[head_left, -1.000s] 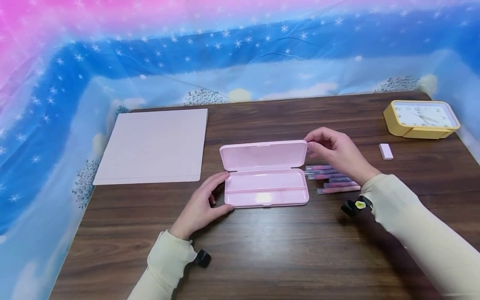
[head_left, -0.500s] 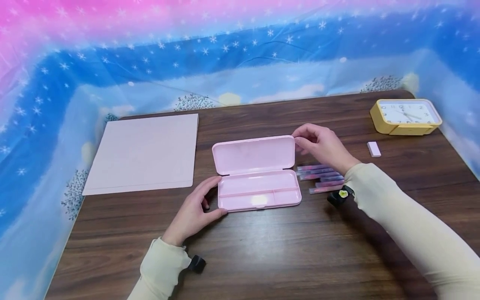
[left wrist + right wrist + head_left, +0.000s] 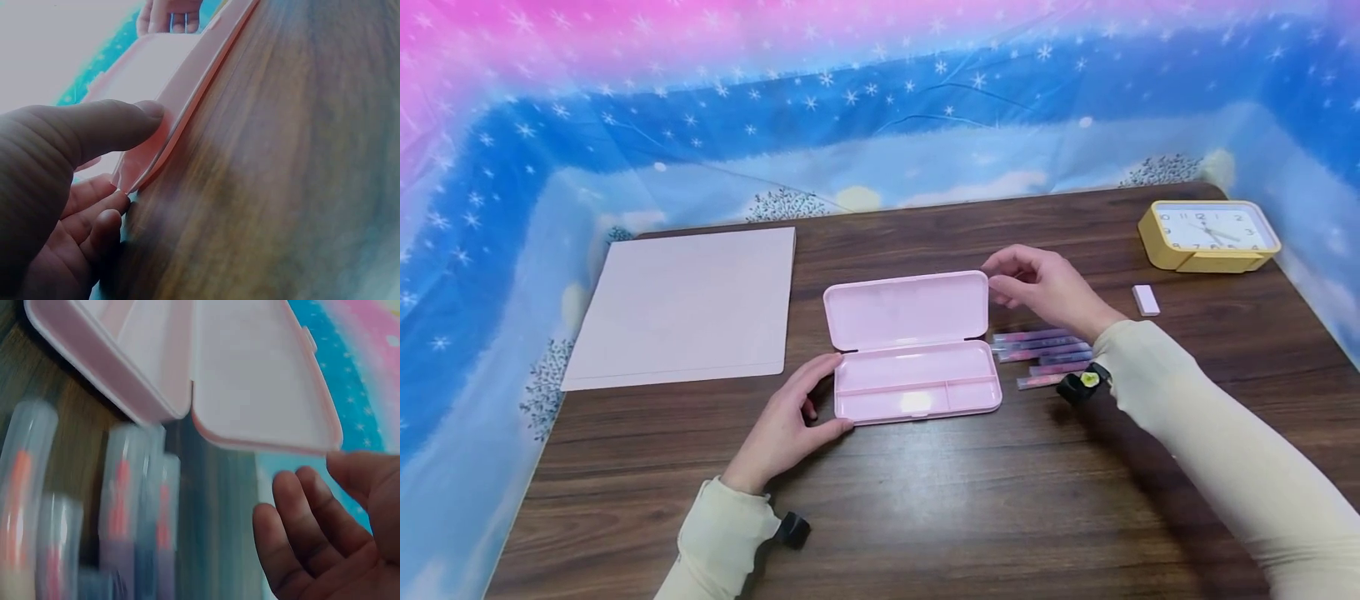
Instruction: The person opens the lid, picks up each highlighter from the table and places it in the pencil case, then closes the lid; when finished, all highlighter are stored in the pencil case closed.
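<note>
Dead centre of the frame sits the pink pencil case (image 3: 917, 362), its lid (image 3: 907, 311) up, with the left hand (image 3: 782, 429) gripping the left end between thumb and fingers. At the lid's upper right corner, the right hand (image 3: 1048, 283) pinches lightly, spare fingers loosely curled, above pens (image 3: 1026, 355) on the desk (image 3: 925, 508); a small white block (image 3: 1146, 300) and yellow clock (image 3: 1210, 237) hold the upper right, a pale flat board (image 3: 685, 308) the left

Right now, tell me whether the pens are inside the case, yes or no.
No, the pens lie on the table, beside the open case.
</note>
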`<state>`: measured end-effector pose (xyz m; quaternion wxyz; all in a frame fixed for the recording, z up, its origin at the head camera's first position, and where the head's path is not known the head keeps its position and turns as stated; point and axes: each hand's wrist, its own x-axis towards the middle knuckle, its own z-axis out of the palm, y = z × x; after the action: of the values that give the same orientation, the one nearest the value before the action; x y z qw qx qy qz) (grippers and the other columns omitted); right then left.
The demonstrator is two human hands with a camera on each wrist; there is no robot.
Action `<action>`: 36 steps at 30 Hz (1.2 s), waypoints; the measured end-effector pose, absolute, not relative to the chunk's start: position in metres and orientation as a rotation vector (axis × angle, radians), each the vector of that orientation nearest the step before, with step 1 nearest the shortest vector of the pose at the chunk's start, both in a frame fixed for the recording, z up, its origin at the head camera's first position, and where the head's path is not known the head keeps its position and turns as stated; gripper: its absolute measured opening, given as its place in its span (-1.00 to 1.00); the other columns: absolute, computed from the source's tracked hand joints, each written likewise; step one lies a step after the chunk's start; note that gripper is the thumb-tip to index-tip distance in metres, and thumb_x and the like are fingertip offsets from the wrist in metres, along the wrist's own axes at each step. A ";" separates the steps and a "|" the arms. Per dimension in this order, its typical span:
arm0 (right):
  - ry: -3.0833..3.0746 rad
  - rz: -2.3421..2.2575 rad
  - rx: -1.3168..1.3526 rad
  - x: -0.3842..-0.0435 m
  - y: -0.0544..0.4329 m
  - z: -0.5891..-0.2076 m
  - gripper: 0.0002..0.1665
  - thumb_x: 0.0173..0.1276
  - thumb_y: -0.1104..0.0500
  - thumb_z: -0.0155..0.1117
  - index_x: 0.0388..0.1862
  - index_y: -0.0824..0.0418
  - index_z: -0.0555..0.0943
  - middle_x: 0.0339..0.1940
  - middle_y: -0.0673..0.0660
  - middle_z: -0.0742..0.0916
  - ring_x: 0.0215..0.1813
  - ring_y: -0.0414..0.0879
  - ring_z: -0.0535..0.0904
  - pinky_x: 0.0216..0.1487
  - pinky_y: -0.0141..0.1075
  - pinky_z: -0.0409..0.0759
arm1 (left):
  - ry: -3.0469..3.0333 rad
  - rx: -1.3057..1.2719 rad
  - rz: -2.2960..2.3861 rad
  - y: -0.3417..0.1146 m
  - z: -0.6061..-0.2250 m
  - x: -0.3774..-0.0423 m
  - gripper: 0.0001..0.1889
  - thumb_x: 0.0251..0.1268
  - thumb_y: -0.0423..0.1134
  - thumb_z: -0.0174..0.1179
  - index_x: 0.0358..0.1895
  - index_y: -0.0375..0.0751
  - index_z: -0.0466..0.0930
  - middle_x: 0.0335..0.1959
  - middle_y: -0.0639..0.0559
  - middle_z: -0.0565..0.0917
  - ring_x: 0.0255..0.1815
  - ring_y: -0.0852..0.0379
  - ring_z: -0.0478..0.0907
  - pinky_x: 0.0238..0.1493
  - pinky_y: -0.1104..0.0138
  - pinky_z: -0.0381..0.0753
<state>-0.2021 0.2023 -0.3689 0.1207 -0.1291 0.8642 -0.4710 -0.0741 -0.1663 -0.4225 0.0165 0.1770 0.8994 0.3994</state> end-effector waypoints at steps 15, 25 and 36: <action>2.612 -1.101 -0.271 -0.185 0.280 -0.364 -0.52 0.39 -0.19 0.23 0.17 0.01 0.58 -0.03 0.10 0.68 -0.10 0.03 0.58 -0.10 -0.15 0.61 | 2.796 0.555 1.237 -0.167 -0.422 -0.073 -0.18 0.10 -0.16 0.47 0.47 0.00 0.30 0.47 -0.01 0.33 -0.02 0.13 0.47 -0.23 0.40 0.51; 2.685 -0.850 -0.402 -0.181 0.303 -0.383 -0.76 0.42 0.01 0.27 -0.01 0.04 0.67 -0.16 0.05 0.73 -0.25 -0.11 0.55 -0.24 -0.30 0.51 | 2.794 0.565 1.233 -0.167 -0.423 -0.073 -0.19 0.11 -0.16 0.46 0.47 -0.01 0.30 0.47 -0.02 0.33 -0.02 0.13 0.47 -0.23 0.40 0.51; 2.672 -0.743 -0.443 -0.185 0.304 -0.393 -0.81 0.42 0.14 0.26 -0.04 0.10 0.68 -0.11 0.10 0.74 -0.20 -0.07 0.53 -0.15 -0.27 0.49 | 2.795 0.576 1.240 -0.167 -0.424 -0.073 -0.20 0.11 -0.17 0.46 0.46 0.00 0.32 0.47 0.00 0.33 0.02 0.12 0.47 -0.23 0.40 0.51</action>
<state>-0.1847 0.3035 -0.3927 0.1660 -0.1556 0.9382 -0.2609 -0.0734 -0.1672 -0.4241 0.0151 0.1850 0.8982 0.3984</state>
